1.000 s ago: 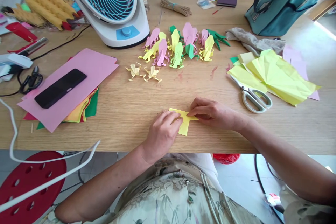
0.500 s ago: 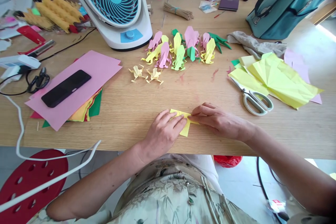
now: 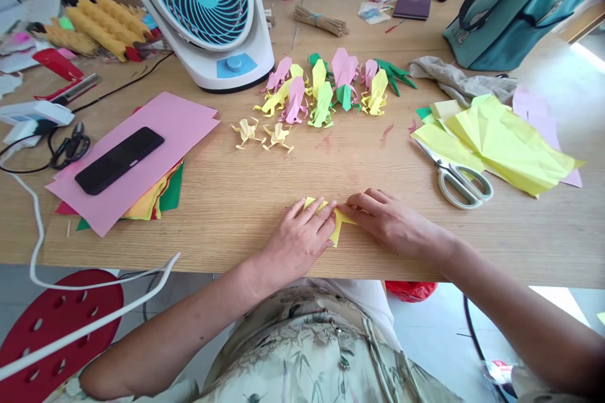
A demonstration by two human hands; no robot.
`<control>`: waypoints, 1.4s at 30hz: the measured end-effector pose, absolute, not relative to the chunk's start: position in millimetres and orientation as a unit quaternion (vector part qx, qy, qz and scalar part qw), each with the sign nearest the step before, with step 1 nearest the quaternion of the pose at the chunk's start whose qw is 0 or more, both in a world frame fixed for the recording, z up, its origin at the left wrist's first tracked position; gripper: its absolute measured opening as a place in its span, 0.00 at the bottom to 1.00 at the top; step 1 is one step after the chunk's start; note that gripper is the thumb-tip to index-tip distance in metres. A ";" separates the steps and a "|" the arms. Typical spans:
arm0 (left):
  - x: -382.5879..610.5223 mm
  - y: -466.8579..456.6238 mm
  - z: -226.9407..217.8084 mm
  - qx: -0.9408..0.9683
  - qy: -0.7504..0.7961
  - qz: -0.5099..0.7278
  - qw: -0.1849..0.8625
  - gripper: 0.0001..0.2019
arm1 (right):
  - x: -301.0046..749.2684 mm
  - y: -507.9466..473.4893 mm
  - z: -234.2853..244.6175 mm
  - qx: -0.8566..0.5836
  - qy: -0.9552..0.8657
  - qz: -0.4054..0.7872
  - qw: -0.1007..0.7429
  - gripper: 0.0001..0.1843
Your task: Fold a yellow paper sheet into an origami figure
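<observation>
A small folded piece of yellow paper (image 3: 337, 233) lies on the table near its front edge, partly hidden under my hands. My left hand (image 3: 302, 236) rests flat on it, fingers stretched out and pressing its left part down. At the paper's right end, my right hand (image 3: 378, 214) has its fingers closed together on a narrow flap; the fingertips hide part of the fold. Beyond my hands stand two small cream origami frogs (image 3: 278, 136). Behind those are several pink, yellow and green origami frogs (image 3: 324, 104) in a cluster.
Scissors (image 3: 466, 184) lie at right beside crumpled yellow paper (image 3: 505, 141). At left, a black phone (image 3: 120, 160) sits on pink paper sheets (image 3: 182, 116). A white fan (image 3: 236, 44) stands at the back. A teal bag (image 3: 510, 12) is at the back right.
My left hand has shifted slightly right and covers more of the yellow paper, its fingers closer to my right fingertips. My right hand stays at the paper's right end.
</observation>
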State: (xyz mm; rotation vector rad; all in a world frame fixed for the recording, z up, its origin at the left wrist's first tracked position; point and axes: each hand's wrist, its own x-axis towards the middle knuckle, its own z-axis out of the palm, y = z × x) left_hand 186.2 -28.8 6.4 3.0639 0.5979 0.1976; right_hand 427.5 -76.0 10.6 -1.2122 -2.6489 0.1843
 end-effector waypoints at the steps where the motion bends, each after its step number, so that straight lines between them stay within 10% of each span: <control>1: 186.0 -29.4 6.8 0.979 0.195 0.059 0.012 0.19 | 426.8 -76.8 10.5 -0.417 -0.900 0.060 0.108 0.24; 19: 157.8 -21.6 3.0 0.976 0.177 0.035 0.124 0.41 | 433.6 -67.8 10.0 -0.405 -0.865 0.158 0.251 0.18; 42: 160.0 -21.5 7.9 0.974 0.150 0.120 0.116 0.16 | 435.5 -67.2 16.9 -0.414 -0.848 0.234 0.236 0.11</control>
